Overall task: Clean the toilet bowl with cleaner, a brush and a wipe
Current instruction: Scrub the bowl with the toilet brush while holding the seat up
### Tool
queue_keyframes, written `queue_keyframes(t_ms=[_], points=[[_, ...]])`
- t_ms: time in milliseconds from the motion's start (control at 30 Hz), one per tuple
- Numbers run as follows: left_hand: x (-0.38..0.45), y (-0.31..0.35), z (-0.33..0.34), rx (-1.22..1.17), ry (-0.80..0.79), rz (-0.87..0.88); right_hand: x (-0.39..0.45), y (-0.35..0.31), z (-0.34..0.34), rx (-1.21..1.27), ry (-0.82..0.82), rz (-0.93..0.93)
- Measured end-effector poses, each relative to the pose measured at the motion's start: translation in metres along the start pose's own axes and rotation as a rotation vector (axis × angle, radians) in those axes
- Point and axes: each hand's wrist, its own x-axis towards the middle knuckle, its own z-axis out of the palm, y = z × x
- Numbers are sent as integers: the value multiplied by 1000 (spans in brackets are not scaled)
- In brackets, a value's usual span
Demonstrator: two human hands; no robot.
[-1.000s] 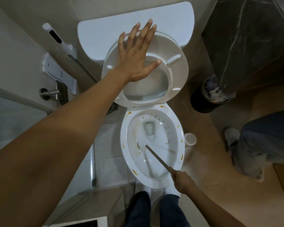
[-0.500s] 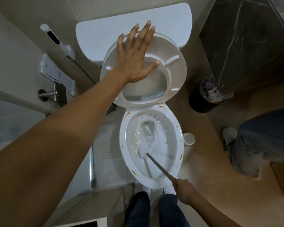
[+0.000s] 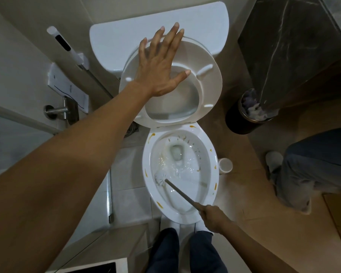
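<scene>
Brush (image 3: 161, 177) head shifted to bowl (image 3: 211, 191) left; R hand (image 3: 212, 214) grips handle, L hand (image 3: 159, 69) flat on seat (image 3: 209, 83).

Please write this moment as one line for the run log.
phase: scrubbing | left hand: flat on raised seat | right hand: grips brush in bowl | orange marks on rim

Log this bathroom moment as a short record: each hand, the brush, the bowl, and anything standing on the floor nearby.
left hand: fingers spread, pressing flat on the raised toilet seat
right hand: grips the brush handle
toilet brush: white head at the left inner wall of the bowl
toilet bowl: water churning, orange-yellow marks on the rim
floor: dark waste bin and small white cup to the right
</scene>
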Motion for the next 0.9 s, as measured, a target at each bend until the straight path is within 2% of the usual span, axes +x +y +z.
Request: queue_keyframes(t_ms=[133,267,500,667,767,900], points=[[0,0,1,-1,4,-1,-24,24,1,-101,-51,-20],[-1,0,3,-9,10,-4,-9,10,-15,-173,-55,1],[-1,0,-1,-33,-13,0,27,-28,-28,-98,-18,23],[-1,1,-2,-36,-25,-5,2,-3,-32,-213,-105,-30],[0,0,-2,-27,-17,-4,-4,11,-31,-223,-112,-8],[0,0,-1,0,-15,-2,9,-1,-32,-200,-80,-5]])
